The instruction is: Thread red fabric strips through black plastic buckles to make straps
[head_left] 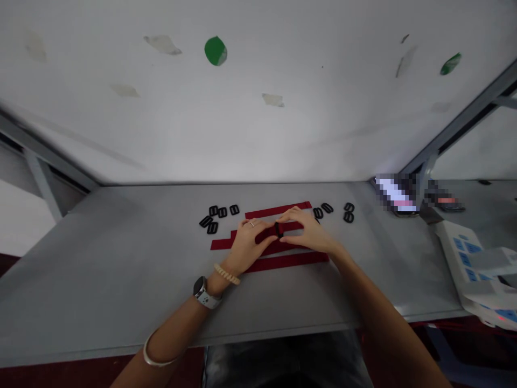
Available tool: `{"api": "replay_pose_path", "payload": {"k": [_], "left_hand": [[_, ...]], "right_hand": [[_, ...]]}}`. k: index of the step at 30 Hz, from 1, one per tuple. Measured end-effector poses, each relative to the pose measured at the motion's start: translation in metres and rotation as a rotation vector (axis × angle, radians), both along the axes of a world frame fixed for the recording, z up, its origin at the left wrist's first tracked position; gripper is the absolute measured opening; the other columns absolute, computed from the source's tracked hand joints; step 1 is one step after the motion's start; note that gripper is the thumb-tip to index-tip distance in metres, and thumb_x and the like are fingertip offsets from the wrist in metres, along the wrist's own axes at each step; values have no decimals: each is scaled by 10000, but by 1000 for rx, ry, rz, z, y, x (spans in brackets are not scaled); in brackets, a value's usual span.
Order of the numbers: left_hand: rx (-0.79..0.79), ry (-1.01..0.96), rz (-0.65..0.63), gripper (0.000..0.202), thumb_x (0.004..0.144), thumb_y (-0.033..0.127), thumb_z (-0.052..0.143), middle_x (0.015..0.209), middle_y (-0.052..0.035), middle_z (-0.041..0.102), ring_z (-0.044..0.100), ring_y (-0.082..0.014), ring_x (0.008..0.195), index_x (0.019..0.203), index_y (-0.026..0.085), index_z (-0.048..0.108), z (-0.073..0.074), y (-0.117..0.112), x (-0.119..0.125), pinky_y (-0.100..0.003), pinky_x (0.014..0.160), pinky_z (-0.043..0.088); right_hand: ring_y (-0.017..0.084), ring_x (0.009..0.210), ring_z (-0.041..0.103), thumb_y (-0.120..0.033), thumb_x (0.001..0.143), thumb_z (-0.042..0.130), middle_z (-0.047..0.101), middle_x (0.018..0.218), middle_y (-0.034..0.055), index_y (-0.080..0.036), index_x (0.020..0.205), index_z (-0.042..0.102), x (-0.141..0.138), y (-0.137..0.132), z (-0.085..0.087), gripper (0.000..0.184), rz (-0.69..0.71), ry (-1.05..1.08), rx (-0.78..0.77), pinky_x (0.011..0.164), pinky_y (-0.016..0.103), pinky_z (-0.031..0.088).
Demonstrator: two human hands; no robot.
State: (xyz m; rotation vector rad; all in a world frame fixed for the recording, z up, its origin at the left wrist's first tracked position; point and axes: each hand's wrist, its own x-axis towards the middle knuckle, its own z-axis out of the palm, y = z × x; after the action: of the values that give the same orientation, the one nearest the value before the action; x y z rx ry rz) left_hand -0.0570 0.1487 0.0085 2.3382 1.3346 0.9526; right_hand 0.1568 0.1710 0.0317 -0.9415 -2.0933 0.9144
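My left hand and my right hand meet over several dark red straps lying on the grey table. Between the fingertips of both hands sits a small black buckle on one red strap. Both hands are pinched closed around that strap and buckle. A group of loose black buckles lies just left of my left hand. Another group of black buckles lies to the right of my right hand.
A white wall with tape patches rises behind the table. At the right edge stands a white device with blue buttons. Blurred-out items lie at the back right. A metal frame post runs along the right.
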Motion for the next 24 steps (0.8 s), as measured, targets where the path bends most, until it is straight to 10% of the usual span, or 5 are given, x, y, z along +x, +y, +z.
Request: {"api": "replay_pose_path", "payload": {"k": [18, 24], "left_hand": [[-138, 415, 91, 279, 685, 360, 830, 975, -67, 716, 621, -317, 964, 914, 245, 719, 8, 20, -35, -539, 923, 386], [-78, 335, 97, 296, 704, 312, 824, 1033, -62, 710, 595, -318, 1030, 977, 265, 721, 9, 17, -28, -557, 979, 329]], "right_hand": [[247, 974, 626, -205, 719, 720, 700, 961, 47, -227, 826, 630, 7, 1, 5, 143, -246, -123, 173, 992, 494, 412], [228, 1106, 633, -242, 774, 688, 717, 1120, 49, -240, 930, 632, 1, -6, 15, 166, -144, 141, -60, 1017, 450, 428]]}}
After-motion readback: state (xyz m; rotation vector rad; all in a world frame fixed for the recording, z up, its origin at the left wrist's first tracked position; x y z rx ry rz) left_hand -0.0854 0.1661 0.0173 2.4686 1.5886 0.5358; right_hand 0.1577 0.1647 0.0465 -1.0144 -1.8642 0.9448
